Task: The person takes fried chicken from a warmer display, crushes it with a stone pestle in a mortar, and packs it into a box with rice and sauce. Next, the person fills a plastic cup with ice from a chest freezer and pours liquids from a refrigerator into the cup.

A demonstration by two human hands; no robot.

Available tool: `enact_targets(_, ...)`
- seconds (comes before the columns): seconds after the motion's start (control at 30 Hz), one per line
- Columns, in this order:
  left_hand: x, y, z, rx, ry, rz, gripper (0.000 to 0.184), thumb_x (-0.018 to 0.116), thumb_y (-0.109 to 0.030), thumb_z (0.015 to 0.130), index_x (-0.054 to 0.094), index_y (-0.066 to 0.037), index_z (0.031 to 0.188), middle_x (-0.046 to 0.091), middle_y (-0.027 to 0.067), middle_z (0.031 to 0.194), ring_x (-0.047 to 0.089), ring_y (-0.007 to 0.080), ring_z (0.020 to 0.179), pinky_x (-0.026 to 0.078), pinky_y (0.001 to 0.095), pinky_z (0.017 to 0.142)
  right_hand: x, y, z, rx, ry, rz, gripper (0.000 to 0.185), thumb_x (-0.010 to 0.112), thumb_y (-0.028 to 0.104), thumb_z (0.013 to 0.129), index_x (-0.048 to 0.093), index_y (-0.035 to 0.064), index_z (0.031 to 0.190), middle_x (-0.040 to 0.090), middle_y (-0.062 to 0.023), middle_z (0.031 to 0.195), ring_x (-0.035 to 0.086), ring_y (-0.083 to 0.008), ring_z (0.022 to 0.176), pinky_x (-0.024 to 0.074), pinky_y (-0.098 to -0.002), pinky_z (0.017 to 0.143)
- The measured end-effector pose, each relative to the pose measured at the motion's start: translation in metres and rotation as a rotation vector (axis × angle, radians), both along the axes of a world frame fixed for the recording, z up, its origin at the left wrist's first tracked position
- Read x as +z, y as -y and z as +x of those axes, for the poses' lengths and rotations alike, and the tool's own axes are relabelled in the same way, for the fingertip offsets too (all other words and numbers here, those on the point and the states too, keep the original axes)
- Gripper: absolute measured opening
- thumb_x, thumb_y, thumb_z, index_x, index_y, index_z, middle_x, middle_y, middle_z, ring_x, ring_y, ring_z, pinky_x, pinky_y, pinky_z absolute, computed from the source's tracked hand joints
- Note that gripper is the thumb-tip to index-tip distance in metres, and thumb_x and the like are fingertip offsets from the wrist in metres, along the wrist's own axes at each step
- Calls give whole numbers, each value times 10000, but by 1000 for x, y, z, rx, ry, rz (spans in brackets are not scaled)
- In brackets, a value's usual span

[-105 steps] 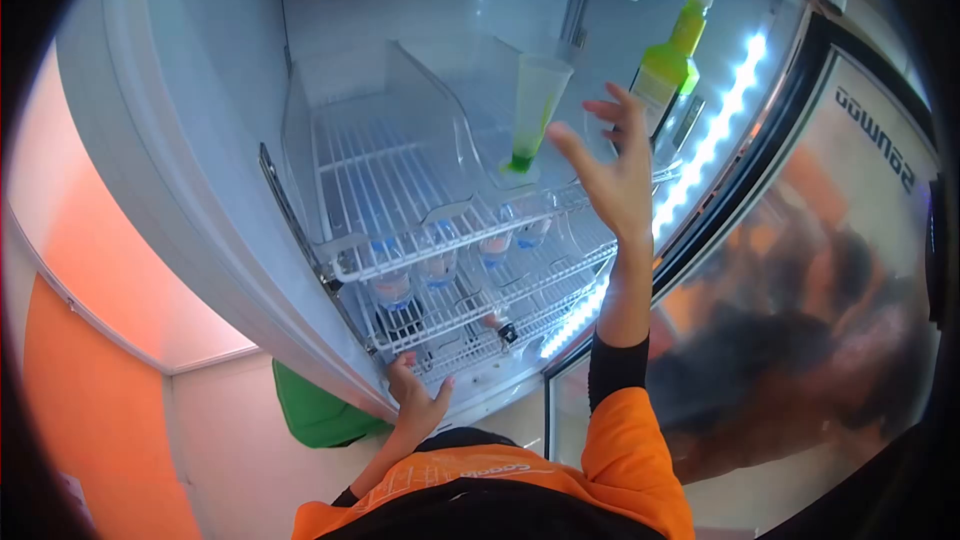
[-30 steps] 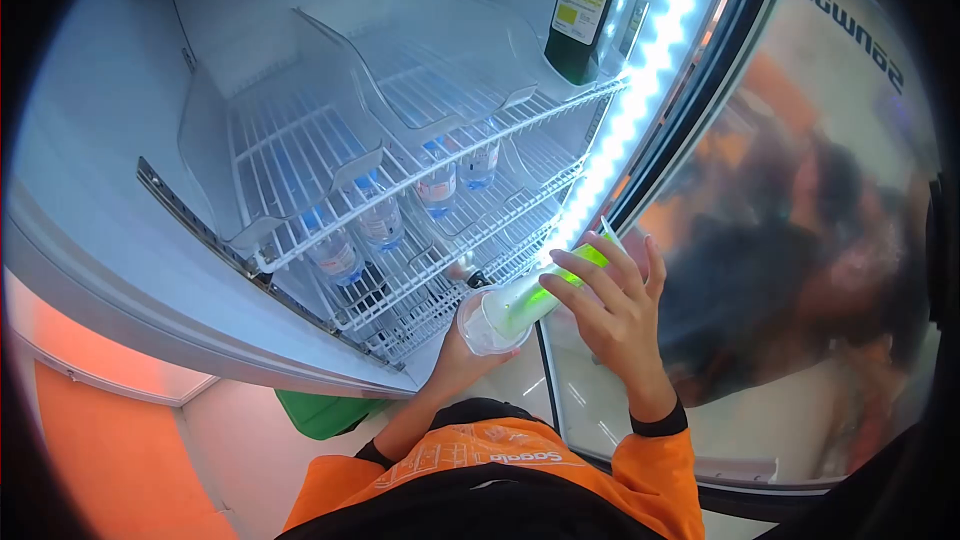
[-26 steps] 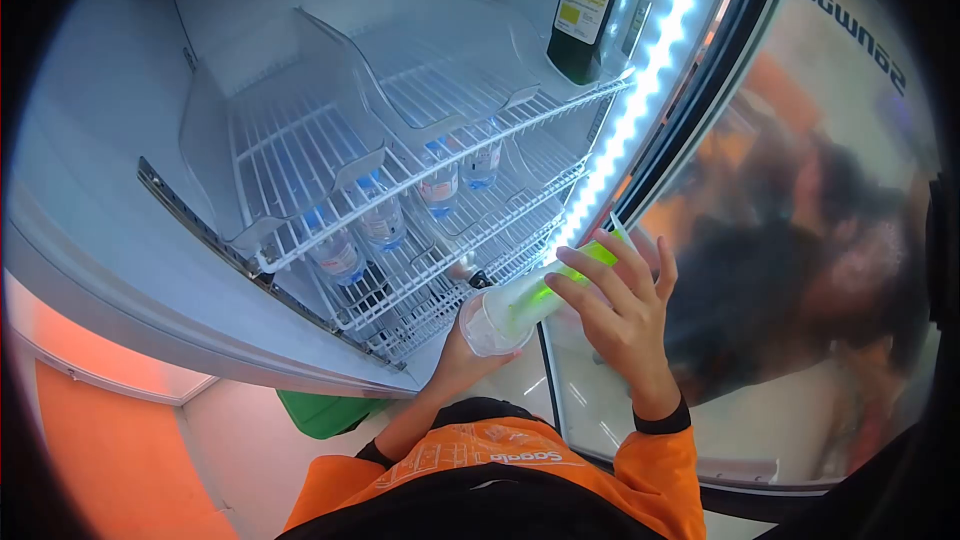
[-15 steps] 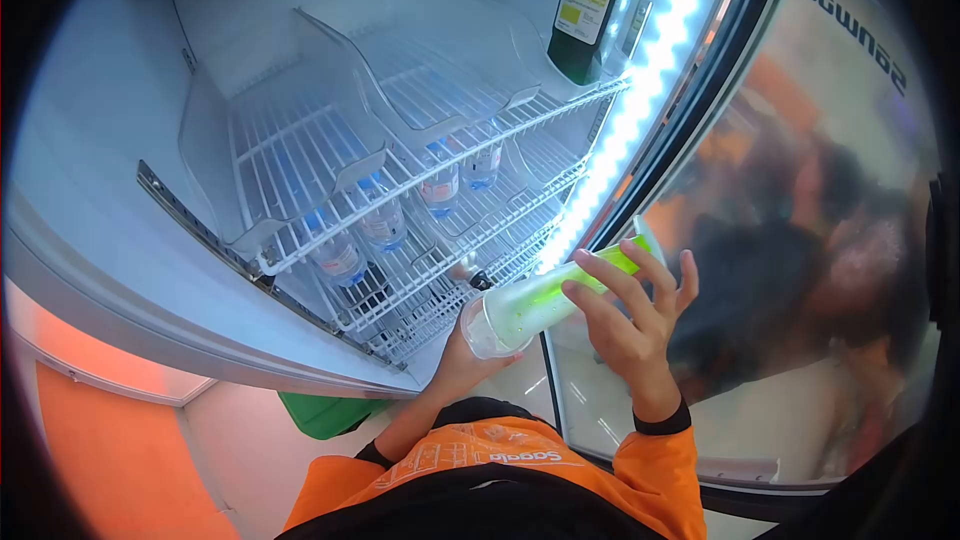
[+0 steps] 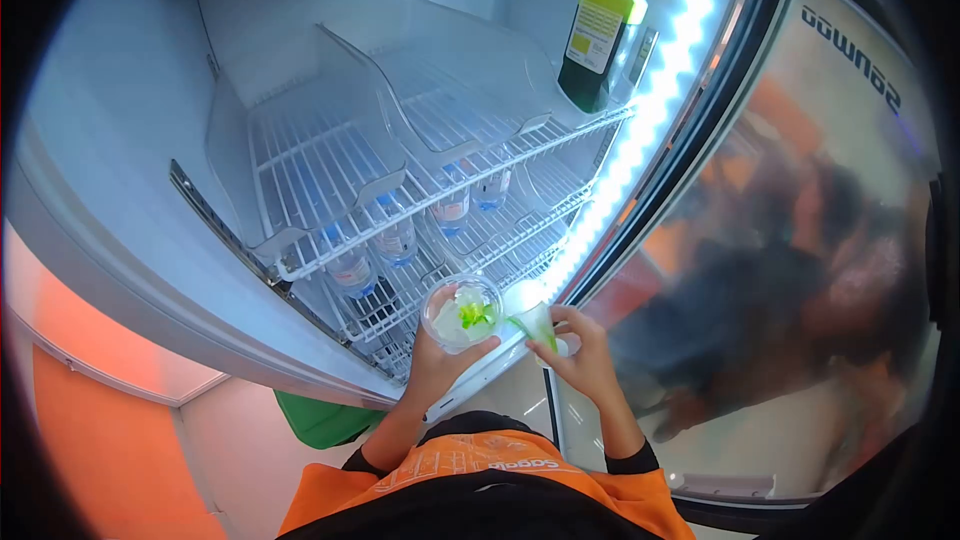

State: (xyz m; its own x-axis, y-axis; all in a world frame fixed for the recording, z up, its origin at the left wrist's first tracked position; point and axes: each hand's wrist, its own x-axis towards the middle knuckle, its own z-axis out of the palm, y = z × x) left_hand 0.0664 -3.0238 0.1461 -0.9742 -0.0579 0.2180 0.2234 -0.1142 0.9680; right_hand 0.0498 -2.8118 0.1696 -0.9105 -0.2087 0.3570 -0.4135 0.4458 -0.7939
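Observation:
My left hand is wrapped around a clear plastic cup, its open top facing up toward me. White ice-like pieces and a bright green patch show inside. Just to its right, my right hand closes its fingers on a pale translucent container with green on its side. The container is tilted and partly hidden by the fingers, so its exact kind does not show. Both hands are in front of the fridge's lower shelves, near its front edge.
An open display fridge has a wire shelf with clear dividers. A green-and-dark bottle stands upper right. Several water bottles sit below. The glass door stands open at right; a green bin is lower left.
The pale container was stretched lengthwise against the cup, with my right hand's fingers spread over it. Now the cup's open top faces me and my right hand grips the container, lower and further left.

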Motion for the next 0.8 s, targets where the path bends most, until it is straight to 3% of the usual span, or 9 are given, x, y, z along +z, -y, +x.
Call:
enact_targets(0.07, 12, 2, 3, -4, 8, 61, 805, 816, -57, 680, 342, -1, 1327, 472, 123, 1247, 473, 196, 1192, 392, 313, 1005, 11, 0, 1, 34, 105, 53, 404, 801, 134, 713, 614, -8, 1042, 635, -88, 947, 637, -181, 911, 502, -305, 776)
enact_targets(0.17, 13, 6, 9, 67, -60, 29, 812, 817, -50, 676, 338, -11, 1330, 476, 122, 1241, 478, 197, 1187, 393, 318, 1005, 29, -1, -17, 13, -15, -222, 429, 806, 183, 732, 592, 0, 1057, 606, -85, 959, 639, -180, 869, 532, -291, 729)
enact_targets(0.3, 18, 8, 22, 65, -67, -3, 810, 824, -49, 665, 348, -18, 1320, 481, 117, 1237, 486, 191, 1181, 395, 319, 1001, 132, 14, -59, 51, -472, -386, 380, 749, 65, 769, 579, -22, 1098, 635, -87, 990, 626, -166, 935, 489, -317, 843)
enact_targets(0.37, 15, 8, 27, 37, -45, -39, 812, 826, -52, 664, 349, -16, 1319, 484, 113, 1234, 489, 187, 1176, 398, 318, 998, 183, 34, -85, 87, -486, -368, 333, 741, 149, 787, 620, -21, 1046, 665, -85, 894, 637, -155, 864, 491, -297, 790)
enact_targets(0.43, 12, 7, 34, 37, -24, -65, 829, 833, -64, 663, 341, -12, 1329, 482, 110, 1242, 492, 187, 1173, 396, 317, 1002, 202, 58, -120, 74, -480, -318, 411, 760, 244, 759, 622, -37, 1026, 657, -121, 936, 651, -187, 817, 513, -317, 733)
enact_targets(0.5, -1, 7, 39, 32, -4, -51, 863, 853, -109, 653, 339, 2, 1337, 468, 116, 1266, 479, 195, 1188, 388, 317, 1013, 202, 80, -151, 51, -445, -220, 475, 766, 266, 718, 616, -70, 1019, 652, -159, 950, 668, -228, 754, 535, -345, 661)
enact_targets(0.63, -13, 9, 50, 21, 91, -145, 893, 875, -199, 638, 357, 11, 1334, 456, 125, 1281, 451, 204, 1216, 378, 315, 1023, 192, 101, -175, 81, -375, -33, 484, 747, 265, 663, 636, -96, 966, 665, -198, 885, 682, -279, 767, 537, -361, 702)
enact_targets(0.67, -13, 10, 52, 18, 76, -201, 892, 873, -209, 641, 356, 9, 1335, 456, 128, 1284, 449, 206, 1219, 376, 319, 1026, 189, 103, -179, 55, -427, 79, 456, 750, 258, 708, 632, -115, 942, 679, -191, 893, 708, -266, 731, 547, -316, 647)
enact_targets(0.8, -34, 9, 54, 15, 93, -211, 889, 875, -226, 639, 365, 8, 1329, 456, 135, 1282, 448, 215, 1218, 371, 328, 1032, 177, 108, -179, 49, -410, 35, 596, 774, 328, 723, 586, -124, 1063, 669, -206, 955, 699, -280, 826, 548, -341, 703)
